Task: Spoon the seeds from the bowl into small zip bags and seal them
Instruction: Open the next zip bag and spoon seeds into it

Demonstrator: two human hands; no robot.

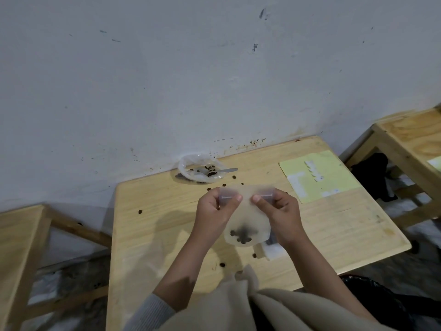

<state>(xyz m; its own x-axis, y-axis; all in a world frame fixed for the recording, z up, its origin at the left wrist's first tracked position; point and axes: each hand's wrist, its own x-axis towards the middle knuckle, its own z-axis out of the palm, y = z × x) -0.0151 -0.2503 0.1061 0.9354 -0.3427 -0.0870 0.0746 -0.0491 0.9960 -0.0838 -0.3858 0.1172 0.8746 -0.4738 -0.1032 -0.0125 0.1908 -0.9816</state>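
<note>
Against a scuffed pale wall, the wooden worktop [167, 211] carries the bowl [198, 169] at its far edge, with seeds scattered loose. Both hands, left hand [214, 209] and right hand [278, 209], hold the zip bag [247, 225] up, thumbs and fingers pinching its top strip, seeds [241, 235] pooled at the bottom. To seal it well, I'd keep it upright and press along the strip from the middle outward.
</note>
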